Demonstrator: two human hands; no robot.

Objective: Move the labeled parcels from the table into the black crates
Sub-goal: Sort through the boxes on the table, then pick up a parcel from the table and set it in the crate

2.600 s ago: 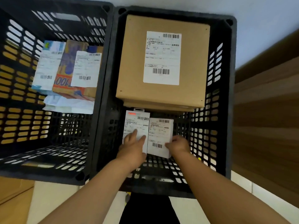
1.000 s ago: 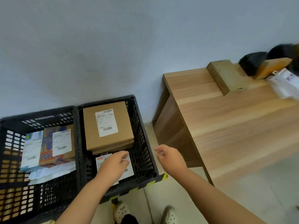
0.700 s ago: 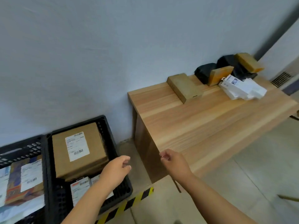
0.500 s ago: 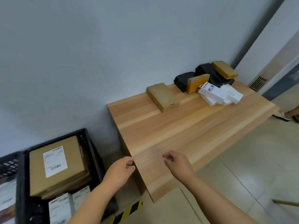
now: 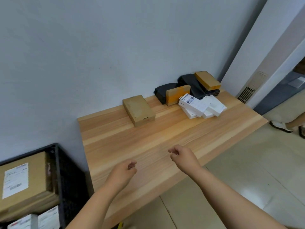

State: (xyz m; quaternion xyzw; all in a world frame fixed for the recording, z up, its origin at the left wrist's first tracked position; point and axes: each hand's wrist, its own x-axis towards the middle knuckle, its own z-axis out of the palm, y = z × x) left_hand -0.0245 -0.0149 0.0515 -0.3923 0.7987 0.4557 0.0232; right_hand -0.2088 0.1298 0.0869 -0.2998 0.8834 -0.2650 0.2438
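Both hands point(image 5: 123, 171) loosely curled, empty

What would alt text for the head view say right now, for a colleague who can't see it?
Both hands, left hand and right hand, hover empty with loosely curled fingers over the near part of a wooden table. At its far edge lie a brown cardboard box, black bags and white boxes. A black crate at lower left holds a labeled cardboard parcel.

Matt wood-grain table point(image 5: 165, 139), brown cardboard box point(image 5: 138, 109), black plastic crate point(image 5: 69, 179).
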